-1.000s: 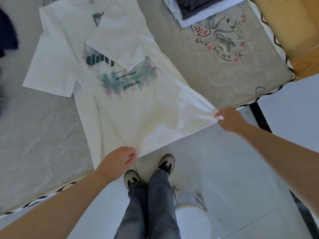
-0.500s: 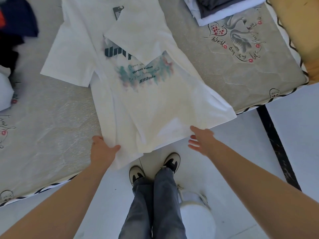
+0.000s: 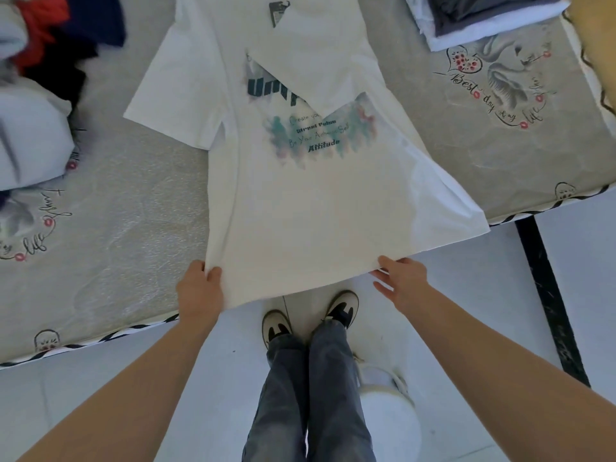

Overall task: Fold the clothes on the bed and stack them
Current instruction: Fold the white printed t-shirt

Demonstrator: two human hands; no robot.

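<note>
Head view looks down on the bed (image 3: 100, 201), its printed mattress cover carrying a white T-shirt (image 3: 300, 201) spread front-up, collar at the far side and hem hanging just over the near edge toward the person. The shirt's long axis runs straight away from the person, and its right sleeve and side are already folded in over the chest print, while its left sleeve lies flat and spread. A pile of unfolded clothes (image 3: 43, 61) sits at the far left of the bed, and a stack of folded clothes (image 3: 483, 18) at the far right. Both hands meet the hem. The left hand (image 3: 200, 288) pinches the hem's left corner, thumb on top. The right hand (image 3: 401, 278) has its fingers (image 3: 383, 261) straight and relaxed against the hem edge, gripping nothing. The unfolded side lies nearer the left hand, so the next fold likely falls to it.
</note>
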